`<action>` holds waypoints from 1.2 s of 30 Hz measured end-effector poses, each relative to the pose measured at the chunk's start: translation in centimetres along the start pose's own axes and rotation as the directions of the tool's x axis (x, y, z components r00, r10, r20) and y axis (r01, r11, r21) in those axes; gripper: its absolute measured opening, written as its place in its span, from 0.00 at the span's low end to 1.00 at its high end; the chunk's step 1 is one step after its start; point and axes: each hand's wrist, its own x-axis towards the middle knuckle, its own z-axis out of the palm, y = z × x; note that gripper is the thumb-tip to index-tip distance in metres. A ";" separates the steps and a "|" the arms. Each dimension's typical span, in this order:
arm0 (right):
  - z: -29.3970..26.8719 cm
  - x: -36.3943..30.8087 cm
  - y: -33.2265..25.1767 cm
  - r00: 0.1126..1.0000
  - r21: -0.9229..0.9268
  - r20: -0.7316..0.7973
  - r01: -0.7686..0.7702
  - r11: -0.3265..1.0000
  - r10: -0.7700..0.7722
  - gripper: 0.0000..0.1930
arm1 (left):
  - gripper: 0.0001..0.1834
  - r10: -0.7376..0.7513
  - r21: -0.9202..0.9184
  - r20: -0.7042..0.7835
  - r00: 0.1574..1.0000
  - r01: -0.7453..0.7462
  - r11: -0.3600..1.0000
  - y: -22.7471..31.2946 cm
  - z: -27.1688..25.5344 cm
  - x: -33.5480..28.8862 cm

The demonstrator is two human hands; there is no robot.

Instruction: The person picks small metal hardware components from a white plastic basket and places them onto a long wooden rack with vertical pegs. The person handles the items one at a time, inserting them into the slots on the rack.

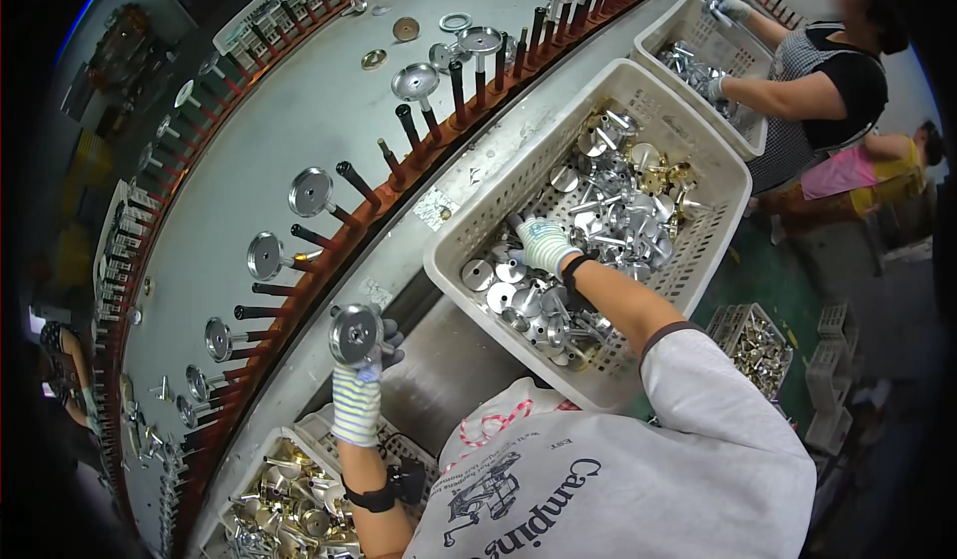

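My left hand (367, 365), in a striped glove with grey fingertips, is closed round a round metal disc (355, 334). The disc's shiny face with a small centre hub is turned up, in front of the rack's edge. My right hand (545, 244), gloved the same way, reaches into a large white plastic crate (588, 385). Its fingers are apart, just over the loose silver disc-and-stem parts (623, 220), and no held part shows in them. Flat silver discs (478, 275) lie beside that hand.
A curved conveyor (249, 160) with upright pegs runs along my left, several pegs carrying discs (311, 191). Another parts crate (284, 499) sits at lower left. A co-worker (817, 91) works over a further crate (688, 26) at upper right. More crates stand on the green floor.
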 end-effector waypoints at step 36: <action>-13.8 -9.6 -1.9 0.915 0.937 0.213 -0.091 0.338 -0.343 0.17 | 0.26 0.508 0.413 -0.492 0.707 -0.325 0.851 -0.6 -4.8 12.3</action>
